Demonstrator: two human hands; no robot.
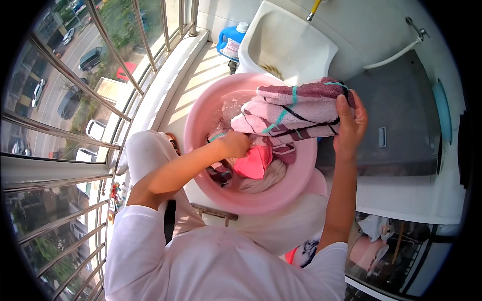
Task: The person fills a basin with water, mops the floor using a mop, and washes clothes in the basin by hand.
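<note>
A patterned towel, pink and maroon with teal and black lines, is stretched above a pink basin. My right hand grips its right end, thumb in front. At the towel's lower left edge, over the basin, my left hand is closed on the cloth; its fingertips are partly hidden. Below that hand a bright pink cloth lies in the basin, with a pale cloth and darker patterned fabric beside it. Bubbly water shows at the basin's upper left.
Behind the basin stand a white sink and a blue bottle. To the right is a grey panel, with a hose above it. Metal window bars run along the left. My knees flank the basin.
</note>
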